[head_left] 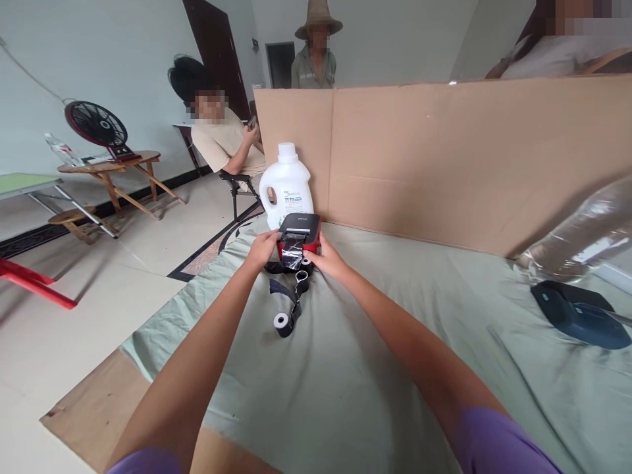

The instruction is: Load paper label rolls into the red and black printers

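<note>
A small black and red device (301, 227) is held between my two hands, in front of a white detergent bottle (291, 187). My left hand (264, 249) grips its left side, and my right hand (328, 255) grips its right side near the front. Shiny black film (292, 253) hangs over the front of the device. Just below, loose black ribbon (295, 304) runs between small rolls, one of which (283, 324) lies nearest me on the green cloth (345, 368).
A tall cardboard panel (419, 158) stands behind the cloth. At the right lie a dark blue object (580, 316) and a plastic-wrapped bundle (582, 230). People are beyond the panel and at the left, one seated (222, 141). A fan (99, 125) stands on a wooden table.
</note>
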`<state>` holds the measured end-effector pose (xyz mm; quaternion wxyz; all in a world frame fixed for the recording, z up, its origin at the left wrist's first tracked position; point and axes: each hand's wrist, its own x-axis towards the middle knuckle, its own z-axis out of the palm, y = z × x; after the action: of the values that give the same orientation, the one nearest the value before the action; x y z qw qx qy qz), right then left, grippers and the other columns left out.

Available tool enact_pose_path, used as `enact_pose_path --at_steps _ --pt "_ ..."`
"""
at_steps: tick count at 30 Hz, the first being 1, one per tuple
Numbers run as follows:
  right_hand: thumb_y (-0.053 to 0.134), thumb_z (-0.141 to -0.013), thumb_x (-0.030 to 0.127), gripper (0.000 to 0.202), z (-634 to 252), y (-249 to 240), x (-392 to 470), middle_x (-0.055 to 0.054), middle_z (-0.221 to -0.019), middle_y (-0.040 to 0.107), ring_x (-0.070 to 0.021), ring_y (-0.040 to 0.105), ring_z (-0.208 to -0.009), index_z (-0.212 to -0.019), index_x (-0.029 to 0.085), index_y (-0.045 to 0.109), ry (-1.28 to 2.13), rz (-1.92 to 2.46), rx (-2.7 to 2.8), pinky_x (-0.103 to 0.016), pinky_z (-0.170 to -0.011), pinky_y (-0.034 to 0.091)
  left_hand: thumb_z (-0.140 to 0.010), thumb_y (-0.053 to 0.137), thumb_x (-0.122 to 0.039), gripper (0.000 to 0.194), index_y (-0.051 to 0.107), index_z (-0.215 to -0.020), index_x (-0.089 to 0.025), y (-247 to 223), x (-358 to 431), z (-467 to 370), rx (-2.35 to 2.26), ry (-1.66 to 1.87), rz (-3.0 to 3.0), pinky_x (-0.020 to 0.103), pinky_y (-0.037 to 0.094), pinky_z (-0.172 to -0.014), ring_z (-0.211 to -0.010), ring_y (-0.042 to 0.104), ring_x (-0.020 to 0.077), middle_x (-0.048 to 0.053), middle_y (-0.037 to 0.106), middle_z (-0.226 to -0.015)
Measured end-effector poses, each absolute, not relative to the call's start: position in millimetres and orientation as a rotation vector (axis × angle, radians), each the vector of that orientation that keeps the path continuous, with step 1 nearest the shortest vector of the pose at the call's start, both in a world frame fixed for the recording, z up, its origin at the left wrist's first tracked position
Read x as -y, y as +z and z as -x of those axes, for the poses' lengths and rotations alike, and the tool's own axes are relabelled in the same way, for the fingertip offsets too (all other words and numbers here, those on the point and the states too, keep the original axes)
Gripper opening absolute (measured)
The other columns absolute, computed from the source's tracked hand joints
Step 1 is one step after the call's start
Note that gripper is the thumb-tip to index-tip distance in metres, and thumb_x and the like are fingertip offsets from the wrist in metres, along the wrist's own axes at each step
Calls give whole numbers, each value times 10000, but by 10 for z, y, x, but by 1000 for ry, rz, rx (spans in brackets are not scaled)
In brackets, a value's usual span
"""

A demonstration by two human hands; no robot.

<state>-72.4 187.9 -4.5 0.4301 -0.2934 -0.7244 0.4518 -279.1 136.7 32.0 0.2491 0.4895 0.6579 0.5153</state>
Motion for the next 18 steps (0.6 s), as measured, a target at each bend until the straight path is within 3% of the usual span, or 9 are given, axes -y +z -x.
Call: enact_pose_path --at_steps 5,7,9,13,18 --pt "730 -752 528 711 -177 -86 -1483 -74 -1494 515 -346 501 -1335 -1401 309 540 1074 1032 1776 -554 -1096 407 -839 551 -344 510 638 -1313 -178 411 -1164 2623 -2004 1371 -1421 409 361 -1118 -1293 565 298 100 651 -1357" --pt "692 -769 528 621 -770 -125 -1229 -96 -1445 563 -341 565 -1258 -1334 289 596 965 1131 1787 -552 -1056 440 -841 559 -341 529 609 -1337 -163 432 -1061 2538 -2057 1348 -1408 407 380 -1101 -1277 579 300 121 646 -1359" --pt "665 -764 533 534 -1431 -147 -963 -120 -1318 650 -331 633 -1132 -1228 268 654 817 1255 1768 -541 -1014 469 -842 565 -345 522 603 -1330 -162 478 -936 2432 -2150 1400 -1460 409 380 -1098 -1266 581 303 127 642 -1359" --pt "557 -795 529 441 -2743 -98 -491 -132 -1190 690 -311 656 -1010 -1112 242 663 441 1642 1650 -490 -928 511 -870 530 -322 365 655 -1192 -205 640 -608 2066 -2193 1543 -1863 440 338 -1115 -1220 592 292 81 696 -1246" --pt "580 -759 520 559 -3817 -32 -235 -219 -1187 647 -378 583 -1144 -1170 142 595 36 2136 1352 -532 -1006 423 -871 537 -294 271 692 -1084 -231 540 -102 1113 -1748 1066 -2345 439 415 -1043 -1051 672 276 60 749 -1088"
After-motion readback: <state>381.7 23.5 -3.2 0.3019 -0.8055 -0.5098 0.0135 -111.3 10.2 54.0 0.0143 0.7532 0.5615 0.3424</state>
